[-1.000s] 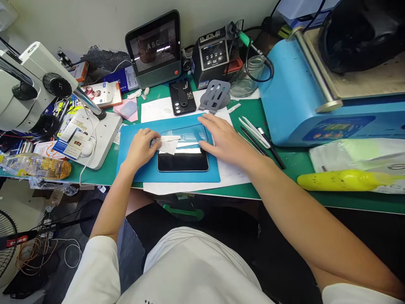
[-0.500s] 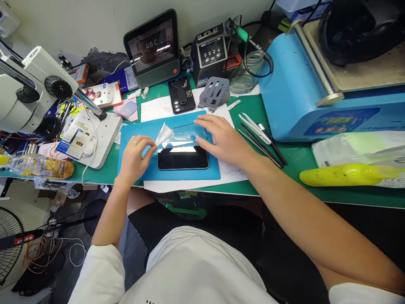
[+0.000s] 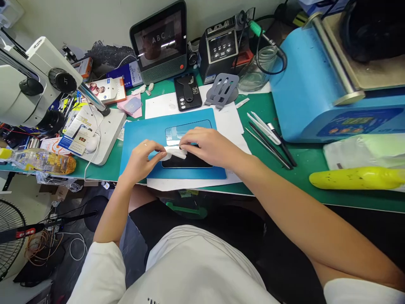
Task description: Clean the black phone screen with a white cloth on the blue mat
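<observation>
A black phone (image 3: pixel 190 162) lies screen up on a blue mat (image 3: pixel 142 133) at the desk's front. Behind it on the mat lies a clear protector sheet (image 3: pixel 182 130). My left hand (image 3: pixel 142 158) and my right hand (image 3: pixel 205 145) meet over the phone's top edge. Both pinch a small white wipe (image 3: pixel 174 152) between their fingertips, just above the screen. My left hand wears a ring.
A microscope (image 3: pixel 34 80) stands at the left on its white base. A tablet (image 3: pixel 158 40), a soldering station (image 3: pixel 221 48), a grey stand (image 3: pixel 223 89) and a glass jar (image 3: pixel 257 69) line the back. Tweezers (image 3: pixel 268 135) lie right of the mat beside a blue laminator (image 3: pixel 316 84). A yellow object (image 3: pixel 354 178) lies front right.
My right hand came off the protector sheet and moved toward me to the wipe. My left hand brought the wipe down from the air onto the phone's top edge.
</observation>
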### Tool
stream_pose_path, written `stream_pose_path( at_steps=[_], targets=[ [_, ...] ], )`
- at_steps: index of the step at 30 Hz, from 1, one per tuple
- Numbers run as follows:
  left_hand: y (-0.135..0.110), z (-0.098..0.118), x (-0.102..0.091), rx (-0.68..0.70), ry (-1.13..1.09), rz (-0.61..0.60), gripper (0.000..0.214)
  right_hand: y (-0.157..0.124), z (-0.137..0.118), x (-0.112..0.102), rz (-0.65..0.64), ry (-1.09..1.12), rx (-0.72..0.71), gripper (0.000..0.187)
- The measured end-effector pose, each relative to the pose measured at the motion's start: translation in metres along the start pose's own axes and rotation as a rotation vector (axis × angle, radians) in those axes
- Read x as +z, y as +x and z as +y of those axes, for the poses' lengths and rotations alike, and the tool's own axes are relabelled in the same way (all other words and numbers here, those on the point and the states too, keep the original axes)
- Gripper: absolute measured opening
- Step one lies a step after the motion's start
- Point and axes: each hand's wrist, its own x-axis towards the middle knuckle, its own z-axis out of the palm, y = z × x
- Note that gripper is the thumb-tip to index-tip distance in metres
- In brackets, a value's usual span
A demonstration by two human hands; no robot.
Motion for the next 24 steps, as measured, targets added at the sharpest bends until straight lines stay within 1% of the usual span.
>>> stream_pose_path(
  at_steps=[3, 8, 11, 13, 15, 18, 20, 21, 22, 24],
  targets=[
    [-0.001, -0.002, 0.0, -0.022, -0.003, -0.012, 0.014, 0.001, -0.002, -0.004, 0.005, 0.009, 0.018, 0.03],
    [0.003, 0.001, 0.001, -0.027, -0.052, -0.005, 0.013, 0.003, -0.005, -0.003, -0.074, 0.057, -0.014, 0.024],
    [0.006, 0.002, -0.001, -0.014, -0.067, -0.005, 0.011, 0.004, -0.004, -0.002, -0.005, 0.026, -0.013, 0.027],
    [0.008, 0.002, -0.003, -0.023, -0.06, -0.013, 0.012, 0.005, -0.005, -0.002, 0.063, -0.022, 0.004, 0.026],
    [0.009, 0.001, -0.004, -0.028, -0.064, -0.016, 0.014, 0.006, -0.006, -0.003, 0.096, -0.077, 0.009, 0.025],
    [0.014, 0.002, 0.0, 0.005, -0.04, -0.011, 0.028, 0.008, -0.01, -0.005, 0.086, -0.139, -0.001, 0.024],
    [0.02, 0.004, 0.006, 0.047, 0.036, -0.01, 0.042, 0.012, -0.011, -0.008, 0.052, -0.159, -0.018, 0.024],
    [0.023, 0.005, 0.009, 0.066, 0.085, -0.004, 0.044, 0.013, -0.011, -0.009, 0.032, -0.17, -0.029, 0.024],
    [0.026, 0.006, 0.012, 0.08, 0.134, 0.007, 0.041, 0.015, -0.011, -0.011, 0.017, -0.184, -0.04, 0.025],
    [0.032, 0.008, 0.016, 0.091, 0.223, 0.045, 0.023, 0.019, -0.012, -0.015, 0.016, -0.227, -0.056, 0.027]
  ],
)
